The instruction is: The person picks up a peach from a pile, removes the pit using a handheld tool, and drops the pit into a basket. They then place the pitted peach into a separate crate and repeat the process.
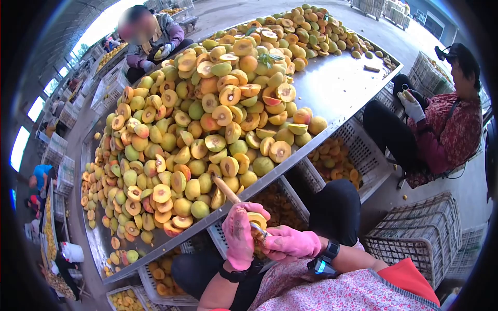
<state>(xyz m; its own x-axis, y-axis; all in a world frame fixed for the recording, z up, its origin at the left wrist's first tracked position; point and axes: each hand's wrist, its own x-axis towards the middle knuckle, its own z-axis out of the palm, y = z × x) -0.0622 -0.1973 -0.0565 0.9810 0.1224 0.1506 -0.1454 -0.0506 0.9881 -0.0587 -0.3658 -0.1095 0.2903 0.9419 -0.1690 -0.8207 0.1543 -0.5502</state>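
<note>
Many cut fruits (229, 95) lie heaped on your table (332, 88), stones showing in several; pieces also fill crates (363, 150) below, so much seems left. Your left hand (238, 236) has its fingers clenched around the wooden-handled tool (226, 189); your right hand's (293, 242) fingers curl by its metal end, their exact hold unclear. A fruit piece (257, 220) sits between your hands. The tool slants, handle up-left over the heap, metal end down-right.
</note>
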